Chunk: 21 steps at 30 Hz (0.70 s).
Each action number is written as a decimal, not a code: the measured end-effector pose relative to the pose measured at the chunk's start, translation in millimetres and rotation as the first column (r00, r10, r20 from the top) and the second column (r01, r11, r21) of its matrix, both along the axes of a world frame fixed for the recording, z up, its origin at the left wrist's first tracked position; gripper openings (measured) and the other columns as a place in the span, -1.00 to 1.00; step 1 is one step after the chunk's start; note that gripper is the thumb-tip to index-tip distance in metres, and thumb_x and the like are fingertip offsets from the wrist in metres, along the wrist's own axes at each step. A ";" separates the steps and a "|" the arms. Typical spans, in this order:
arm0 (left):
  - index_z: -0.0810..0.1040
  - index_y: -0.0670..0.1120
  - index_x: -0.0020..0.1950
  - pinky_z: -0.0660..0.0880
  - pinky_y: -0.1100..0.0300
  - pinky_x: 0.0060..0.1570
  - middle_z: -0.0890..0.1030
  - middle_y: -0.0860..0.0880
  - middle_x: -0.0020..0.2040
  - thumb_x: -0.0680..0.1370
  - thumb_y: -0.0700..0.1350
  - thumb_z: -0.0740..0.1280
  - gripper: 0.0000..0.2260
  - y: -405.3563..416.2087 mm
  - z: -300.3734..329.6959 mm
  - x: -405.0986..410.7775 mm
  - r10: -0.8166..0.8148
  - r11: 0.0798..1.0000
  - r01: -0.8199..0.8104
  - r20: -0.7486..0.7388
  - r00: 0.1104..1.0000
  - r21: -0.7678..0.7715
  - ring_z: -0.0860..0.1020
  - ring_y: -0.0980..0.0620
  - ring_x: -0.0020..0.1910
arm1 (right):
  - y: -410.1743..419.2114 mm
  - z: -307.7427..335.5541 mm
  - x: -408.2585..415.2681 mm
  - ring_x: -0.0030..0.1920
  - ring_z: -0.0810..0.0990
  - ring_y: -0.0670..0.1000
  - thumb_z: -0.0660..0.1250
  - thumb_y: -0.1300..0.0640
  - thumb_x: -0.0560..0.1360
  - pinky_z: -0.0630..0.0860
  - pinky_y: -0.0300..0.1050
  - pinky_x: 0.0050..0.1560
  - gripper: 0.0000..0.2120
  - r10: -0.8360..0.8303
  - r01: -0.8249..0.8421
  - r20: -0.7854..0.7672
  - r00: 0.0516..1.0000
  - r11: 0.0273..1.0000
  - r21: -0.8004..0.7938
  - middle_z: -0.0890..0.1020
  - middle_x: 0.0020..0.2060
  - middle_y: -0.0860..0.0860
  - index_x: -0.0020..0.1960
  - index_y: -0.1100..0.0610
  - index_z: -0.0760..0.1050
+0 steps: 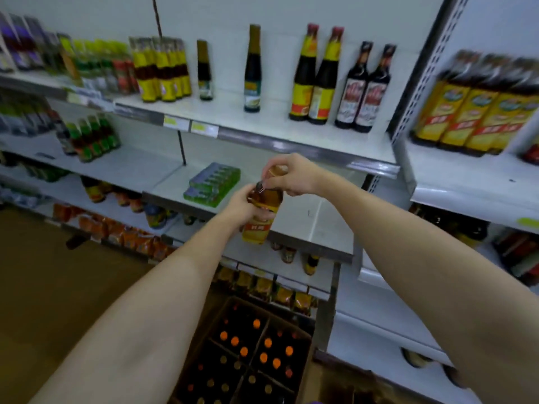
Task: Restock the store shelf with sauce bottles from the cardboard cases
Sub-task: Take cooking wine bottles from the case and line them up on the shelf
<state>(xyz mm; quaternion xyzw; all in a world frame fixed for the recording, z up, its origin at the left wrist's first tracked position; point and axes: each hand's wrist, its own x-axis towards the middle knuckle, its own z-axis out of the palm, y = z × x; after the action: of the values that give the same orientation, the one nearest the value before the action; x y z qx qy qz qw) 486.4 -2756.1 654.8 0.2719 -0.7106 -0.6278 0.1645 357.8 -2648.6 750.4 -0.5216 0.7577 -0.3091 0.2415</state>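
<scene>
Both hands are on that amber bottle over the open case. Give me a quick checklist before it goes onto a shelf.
1. Bottle held: ok. Left hand grips the shoulder of the amber bottle; right hand pinches its cap.
2. Bottle upright: ok, only slightly tilted.
3. Cap seated: cannot tell, the right grip hides it.
4. Matching stock located: ok. Similar yellow-label bottles stand on the right-hand bay's upper shelf.
5. Free space beside them: cannot tell, the frame is blurred there.
6. More to shelve: ok. The cardboard case below holds many capped bottles.
</scene>
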 end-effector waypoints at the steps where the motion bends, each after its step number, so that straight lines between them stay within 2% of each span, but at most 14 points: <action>1: 0.53 -0.13 0.32 0.57 0.12 -0.13 0.66 -0.08 0.13 0.35 -0.39 0.56 -0.42 3.5 8.1 -5.1 0.030 0.999 -0.029 -0.042 0.999 0.021 0.63 -0.02 0.05 | 4.7 3.8 -5.5 -0.43 0.41 0.03 0.48 0.12 0.52 0.33 -0.13 -0.47 -0.82 -0.041 0.042 0.032 0.999 0.998 -0.046 0.54 -0.34 0.09 0.10 0.05 0.57; 4: 0.53 -0.13 0.27 0.52 0.20 -0.22 0.67 -0.04 0.05 0.37 -0.38 0.56 -0.49 11.5 33.9 -20.3 0.109 0.991 -0.097 -0.131 0.985 0.097 0.64 0.00 0.00 | 22.3 12.8 -22.1 -0.44 0.44 -0.01 0.46 0.20 0.52 0.35 -0.11 -0.45 -0.58 -0.143 0.155 0.102 0.984 0.981 -0.116 0.54 -0.34 0.09 0.32 0.06 0.42; 7: 0.54 -0.07 0.28 0.58 0.09 -0.12 0.70 -0.06 0.07 0.36 -0.25 0.61 -0.47 12.3 60.6 -38.7 0.154 0.981 -0.130 -0.165 0.974 0.146 0.67 -0.04 -0.01 | 40.7 13.1 -43.7 -0.39 0.49 0.00 0.40 0.21 0.54 0.43 -0.12 -0.39 -0.56 -0.217 0.219 0.032 0.976 0.974 -0.063 0.59 -0.27 0.09 0.36 0.11 0.34; 10: 0.52 -0.07 0.29 0.60 0.02 -0.09 0.70 -0.09 0.09 0.36 -0.19 0.61 -0.47 17.1 89.9 -64.6 0.181 0.973 -0.138 -0.236 0.955 0.188 0.68 -0.09 0.00 | 53.2 12.3 -68.4 -0.22 0.60 0.01 0.47 0.12 0.52 0.54 -0.13 -0.29 -0.54 -0.236 0.236 -0.002 0.972 0.971 -0.031 0.63 -0.09 0.10 0.35 0.13 0.39; 12: 0.53 -0.08 0.25 0.60 0.10 -0.21 0.70 -0.08 0.06 0.38 -0.20 0.60 -0.51 25.8 112.9 -85.2 0.179 0.975 -0.132 -0.274 0.945 0.181 0.69 -0.05 -0.06 | 58.5 17.6 -84.3 -0.06 0.63 0.02 0.54 -0.01 0.47 0.59 -0.11 -0.14 -0.49 -0.243 0.245 0.030 0.969 0.969 -0.042 0.62 0.00 0.04 0.30 0.09 0.42; 15: 0.57 -0.13 0.21 0.58 0.22 -0.37 0.71 -0.08 0.00 0.40 -0.27 0.58 -0.59 45.5 145.0 -119.3 0.087 0.992 -0.049 -0.331 0.940 0.120 0.70 0.04 -0.21 | 64.3 28.5 -104.6 0.05 0.64 -0.01 0.60 -0.13 0.39 0.61 -0.06 0.06 -0.38 -0.244 0.250 0.068 0.967 0.961 -0.116 0.63 0.08 0.00 0.30 0.06 0.41; 18: 0.60 -0.16 0.17 0.60 0.17 -0.35 0.71 -0.09 -0.07 0.40 -0.33 0.56 -0.62 71.3 175.0 -160.5 0.012 0.995 0.027 -0.386 0.923 0.094 0.71 0.01 -0.23 | 73.1 43.3 -130.5 0.11 0.66 -0.07 0.58 0.06 0.45 0.66 -0.08 0.08 -0.36 -0.173 0.235 0.223 0.960 0.926 -0.295 0.65 0.15 -0.03 0.43 0.05 0.37; 21: 0.60 -0.17 0.16 0.61 0.14 -0.31 0.71 -0.10 -0.04 0.39 -0.33 0.57 -0.62 97.4 195.9 -202.7 -0.044 0.995 0.077 -0.412 0.910 0.063 0.70 -0.02 -0.17 | 99.3 61.4 -164.6 0.18 0.66 -0.03 0.56 0.13 0.46 0.62 0.06 0.22 -0.43 -0.169 0.250 0.237 0.957 0.894 -0.371 0.67 0.18 -0.02 0.38 -0.04 0.38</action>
<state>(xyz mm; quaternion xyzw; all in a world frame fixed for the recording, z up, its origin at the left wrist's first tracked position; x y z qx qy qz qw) 283.7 -2658.7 850.8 0.1181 -0.6435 -0.7027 0.2797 193.3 -2549.3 811.8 -0.4412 0.7031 -0.5310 0.1703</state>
